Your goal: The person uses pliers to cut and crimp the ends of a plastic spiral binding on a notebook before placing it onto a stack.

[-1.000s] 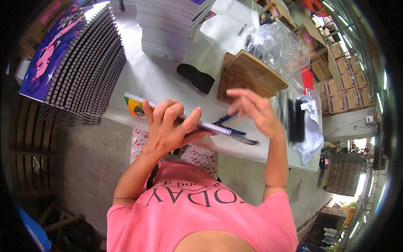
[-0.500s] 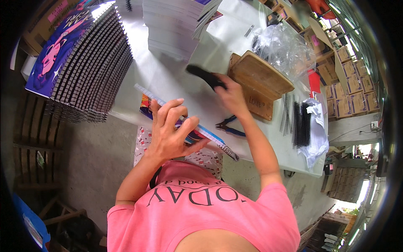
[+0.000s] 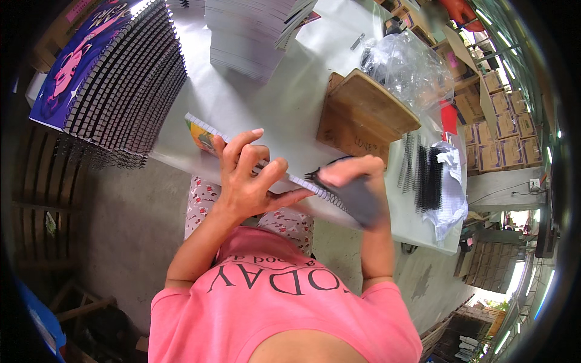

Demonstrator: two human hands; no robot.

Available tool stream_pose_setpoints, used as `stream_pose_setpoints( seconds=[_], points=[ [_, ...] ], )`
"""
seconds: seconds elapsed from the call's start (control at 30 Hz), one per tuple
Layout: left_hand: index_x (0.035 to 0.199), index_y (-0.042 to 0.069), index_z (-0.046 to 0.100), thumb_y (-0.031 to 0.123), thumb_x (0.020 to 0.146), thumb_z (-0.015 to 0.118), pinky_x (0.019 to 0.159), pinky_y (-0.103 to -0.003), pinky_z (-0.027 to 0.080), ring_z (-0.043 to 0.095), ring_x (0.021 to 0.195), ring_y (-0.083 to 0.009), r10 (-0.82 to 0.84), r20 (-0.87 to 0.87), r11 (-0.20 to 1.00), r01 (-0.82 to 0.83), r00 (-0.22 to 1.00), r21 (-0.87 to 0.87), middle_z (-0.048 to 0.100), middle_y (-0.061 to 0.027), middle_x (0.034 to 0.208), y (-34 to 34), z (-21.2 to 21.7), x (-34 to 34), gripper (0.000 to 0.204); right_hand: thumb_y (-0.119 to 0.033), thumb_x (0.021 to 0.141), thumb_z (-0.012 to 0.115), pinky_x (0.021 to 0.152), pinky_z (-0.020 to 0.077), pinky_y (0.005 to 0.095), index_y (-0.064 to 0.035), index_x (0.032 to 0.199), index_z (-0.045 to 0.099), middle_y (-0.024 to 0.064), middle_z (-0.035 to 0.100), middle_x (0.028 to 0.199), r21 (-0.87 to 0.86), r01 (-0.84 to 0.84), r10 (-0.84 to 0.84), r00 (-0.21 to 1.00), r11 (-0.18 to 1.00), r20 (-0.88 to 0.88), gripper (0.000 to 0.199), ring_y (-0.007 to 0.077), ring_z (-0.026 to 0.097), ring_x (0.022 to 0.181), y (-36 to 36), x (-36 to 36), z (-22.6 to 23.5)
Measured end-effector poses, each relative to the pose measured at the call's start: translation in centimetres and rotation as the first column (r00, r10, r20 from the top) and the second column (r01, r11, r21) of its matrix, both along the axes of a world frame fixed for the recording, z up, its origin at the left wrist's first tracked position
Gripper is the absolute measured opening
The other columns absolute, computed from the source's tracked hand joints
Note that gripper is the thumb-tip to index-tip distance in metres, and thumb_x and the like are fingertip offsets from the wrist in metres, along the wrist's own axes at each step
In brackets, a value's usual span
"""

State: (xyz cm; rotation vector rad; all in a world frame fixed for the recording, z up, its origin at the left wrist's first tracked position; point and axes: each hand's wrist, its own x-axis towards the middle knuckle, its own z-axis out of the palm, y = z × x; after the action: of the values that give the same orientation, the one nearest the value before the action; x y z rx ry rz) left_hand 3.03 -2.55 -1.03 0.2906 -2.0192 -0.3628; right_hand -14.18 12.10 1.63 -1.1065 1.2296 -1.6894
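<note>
While the left hand (image 3: 245, 184) keeps its bent fingers spread and its thumb stretched along the near side, it grips a spiral notebook (image 3: 301, 182), tilted nearly edge-on at the table's front edge. The notebook slants past that hand, its colourful cover showing at the upper left and its wire coil (image 3: 336, 202) at the lower right. Just there, the right hand (image 3: 357, 175) is closed around a curved black piece (image 3: 364, 207) (both blurred, so whether the piece touches the coil I cannot tell). Hand and piece hide most of the pliers (image 3: 313, 176) behind them.

Just beyond the right hand, a wooden stand (image 3: 363, 115) sits on the table (image 3: 266, 121); to its right lie loose black coils (image 3: 428, 178) and crumpled white paper (image 3: 451, 181). Behind it bulges a clear plastic bag (image 3: 411, 66). A paper stack (image 3: 245, 39) rises farther back, with piled spiral notebooks (image 3: 121, 85) at the left.
</note>
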Motion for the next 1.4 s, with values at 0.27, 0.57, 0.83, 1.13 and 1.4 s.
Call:
stream_pose_setpoints(
  seconds=[0.27, 0.57, 0.83, 1.13, 1.4],
  points=[
    [0.09, 0.015, 0.06, 0.052, 0.061, 0.077, 0.105, -0.051, 0.014, 0.048, 0.109, -0.0256, -0.019, 0.027, 0.999, 0.017, 0.999, 0.046, 0.047, -0.0024, 0.08, -0.5, 0.4, -0.2, 0.05, 0.007, 0.07, 0.061, 0.077, 0.0532, 0.035, 0.0007, 0.084, 0.07, 0.014, 0.069, 0.084, 0.14, 0.266, -0.147, 0.819, 0.954, -0.554, 0.019, 0.0261, 0.068, 0.078, -2.3, 0.8, 3.1],
    [0.113, 0.013, 0.05, 0.05, 0.063, 0.076, 0.11, -0.052, 0.008, 0.047, 0.11, -0.0257, -0.1, -0.006, 0.987, 0.1, 0.995, 0.129, 0.052, -0.004, 0.093, -0.8, -0.4, -0.2, 0.068, 0.002, 0.068, 0.067, 0.069, 0.054, 0.0299, -0.0023, 0.074, 0.07, 0.0167, 0.069, 0.079, -0.244, 0.098, -0.099, 0.995, 0.965, 0.007, 0.008, 0.0197, 0.068, 0.071, -3.7, 2.6, 3.0],
    [0.074, 0.013, 0.058, 0.058, 0.037, 0.08, 0.086, -0.046, 0.031, 0.038, 0.094, -0.0273, 0.144, 0.108, 0.986, -0.151, 0.984, 0.066, 0.044, -0.0036, 0.086, -4.9, 1.8, 1.0, 0.062, 0.005, 0.071, 0.066, 0.074, 0.055, 0.0334, 0.004, 0.078, 0.068, 0.0173, 0.069, 0.08, -0.217, -0.157, 0.147, 0.987, 0.963, -0.06, 0.007, 0.0246, 0.068, 0.078, -5.5, 1.2, 4.2],
    [0.064, 0.011, 0.051, 0.06, 0.039, 0.079, 0.089, -0.052, 0.03, 0.038, 0.097, -0.0301, -0.028, -0.051, 0.999, 0.03, 0.998, 0.04, 0.043, -0.0069, 0.096, -5.0, 1.8, 2.2, 0.061, -0.005, 0.077, 0.067, 0.093, 0.0459, 0.05, 0.0068, 0.09, 0.066, 0.0272, 0.065, 0.096, -0.219, -0.088, 0.102, 0.993, 0.972, 0.056, 0.017, 0.0369, 0.064, 0.093, -3.8, 0.6, 5.2],
    [0.063, 0.008, 0.048, 0.059, 0.041, 0.08, 0.09, -0.05, 0.032, 0.036, 0.109, -0.0357, -0.038, 0.014, 0.998, 0.037, 0.999, 0.054, 0.046, -0.0124, 0.112, -4.5, 2.0, 1.8, 0.064, 0.004, 0.073, 0.066, 0.075, 0.0534, 0.031, 0.0004, 0.084, 0.071, 0.0176, 0.069, 0.084, -0.217, -0.078, 0.07, 0.997, 0.973, -0.045, 0.012, 0.0217, 0.067, 0.076, -4.5, 2.7, 0.8]
  ],
)
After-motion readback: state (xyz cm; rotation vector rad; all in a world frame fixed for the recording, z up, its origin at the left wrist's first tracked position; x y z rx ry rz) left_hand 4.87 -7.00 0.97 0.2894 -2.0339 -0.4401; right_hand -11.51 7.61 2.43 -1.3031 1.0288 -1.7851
